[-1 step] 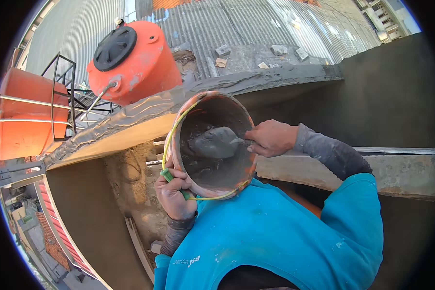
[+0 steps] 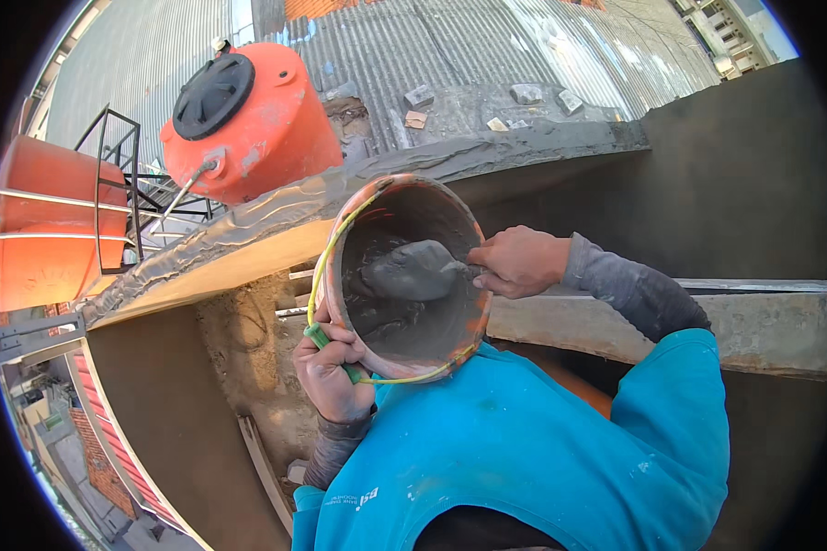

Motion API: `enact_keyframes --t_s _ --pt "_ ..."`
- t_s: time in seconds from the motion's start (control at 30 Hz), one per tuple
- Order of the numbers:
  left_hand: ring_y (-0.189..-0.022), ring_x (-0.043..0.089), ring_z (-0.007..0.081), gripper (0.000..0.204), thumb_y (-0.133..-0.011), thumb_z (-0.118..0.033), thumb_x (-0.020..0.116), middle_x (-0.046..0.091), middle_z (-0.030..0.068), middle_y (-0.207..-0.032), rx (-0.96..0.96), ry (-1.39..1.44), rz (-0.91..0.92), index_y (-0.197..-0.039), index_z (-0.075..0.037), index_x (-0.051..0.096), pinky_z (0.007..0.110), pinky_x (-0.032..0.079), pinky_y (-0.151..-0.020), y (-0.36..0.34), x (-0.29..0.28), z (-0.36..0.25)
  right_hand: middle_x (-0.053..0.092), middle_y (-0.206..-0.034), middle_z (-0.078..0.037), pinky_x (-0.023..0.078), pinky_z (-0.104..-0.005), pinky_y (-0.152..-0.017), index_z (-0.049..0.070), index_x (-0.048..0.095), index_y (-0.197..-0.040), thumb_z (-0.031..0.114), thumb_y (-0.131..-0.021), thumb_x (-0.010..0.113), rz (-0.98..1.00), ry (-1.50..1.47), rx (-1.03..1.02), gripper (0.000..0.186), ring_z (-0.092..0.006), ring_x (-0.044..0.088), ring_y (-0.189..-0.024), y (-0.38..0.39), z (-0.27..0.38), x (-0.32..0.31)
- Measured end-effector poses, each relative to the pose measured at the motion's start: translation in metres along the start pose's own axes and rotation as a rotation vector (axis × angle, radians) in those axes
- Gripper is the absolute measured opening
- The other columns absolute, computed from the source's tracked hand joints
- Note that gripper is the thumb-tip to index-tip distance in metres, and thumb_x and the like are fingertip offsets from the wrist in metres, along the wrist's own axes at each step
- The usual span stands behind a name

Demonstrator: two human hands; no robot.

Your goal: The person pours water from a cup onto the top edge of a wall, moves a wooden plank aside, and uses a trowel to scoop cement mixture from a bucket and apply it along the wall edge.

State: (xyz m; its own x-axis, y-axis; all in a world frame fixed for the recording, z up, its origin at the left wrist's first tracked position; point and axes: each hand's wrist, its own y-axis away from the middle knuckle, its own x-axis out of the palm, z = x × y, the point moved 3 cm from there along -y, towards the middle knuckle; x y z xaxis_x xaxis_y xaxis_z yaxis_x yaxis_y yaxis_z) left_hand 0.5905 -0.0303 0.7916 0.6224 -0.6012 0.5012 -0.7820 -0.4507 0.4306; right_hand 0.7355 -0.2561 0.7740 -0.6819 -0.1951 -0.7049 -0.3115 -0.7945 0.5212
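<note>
A round bucket (image 2: 423,204) with a worn, orange-smeared rim tilts against the front of my blue shirt, its mouth facing up. Wet grey mortar (image 2: 386,321) coats the inside. My left hand (image 2: 331,375) is closed at the bucket's lower left, gripping the green handle grip (image 2: 316,336) on the yellow bail (image 2: 317,275) and the rim beside it. From the right, my right hand (image 2: 516,263) holds a trowel (image 2: 412,272) at its handle end. The trowel's blade lies inside the bucket, covered with mortar; most of the handle is hidden by my fingers.
Beyond the bucket runs a wall top (image 2: 239,225) smeared with rough mortar. Behind it stand an orange tank (image 2: 285,138) with a black lid and another orange tank (image 2: 55,211). A concrete ledge (image 2: 735,326) crosses at right. Broken blocks (image 2: 526,94) lie near the corrugated roof (image 2: 469,46).
</note>
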Motion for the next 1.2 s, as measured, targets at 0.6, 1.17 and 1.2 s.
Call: enact_keyframes --t_s 0.6,1.17,1.2 --pt "-0.075 0.056 0.0172 0.015 -0.055 0.011 0.045 0.056 0.012 -0.107 -0.147 0.049 -0.061 -0.065 0.002 0.05 0.025 0.047 -0.072 -0.019 0.039 0.006 0.054 -0.063 -0.017 0.042 -0.0373 -0.056 -0.003 0.059 -0.1 0.022 -0.081 0.058 -0.143 -0.372 0.16 0.032 -0.0288 0.052 -0.056 0.101 -0.13 -0.071" --pt "-0.098 0.056 0.023 0.029 -0.058 0.001 0.046 0.059 0.0071 -0.096 0.018 -0.116 -0.677 -0.083 -0.007 0.056 0.039 0.042 -0.094 0.033 -0.145 -0.055 0.061 -0.089 -0.011 0.046 -0.0417 -0.077 0.008 0.062 -0.1 0.027 -0.074 0.064 -0.429 0.266 0.4 0.032 -0.0306 0.059 -0.089 0.098 -0.354 -0.045" --pt "-0.098 0.056 0.0219 0.03 -0.058 0.001 0.046 0.059 0.0071 -0.097 0.071 -0.14 -0.748 -0.085 -0.007 0.057 0.037 0.043 -0.093 0.037 -0.175 -0.057 0.059 -0.09 -0.008 0.046 -0.0405 -0.077 0.01 0.06 -0.101 0.025 -0.074 0.065 -0.502 0.322 0.353 0.031 -0.0286 0.058 -0.089 0.102 -0.359 -0.037"
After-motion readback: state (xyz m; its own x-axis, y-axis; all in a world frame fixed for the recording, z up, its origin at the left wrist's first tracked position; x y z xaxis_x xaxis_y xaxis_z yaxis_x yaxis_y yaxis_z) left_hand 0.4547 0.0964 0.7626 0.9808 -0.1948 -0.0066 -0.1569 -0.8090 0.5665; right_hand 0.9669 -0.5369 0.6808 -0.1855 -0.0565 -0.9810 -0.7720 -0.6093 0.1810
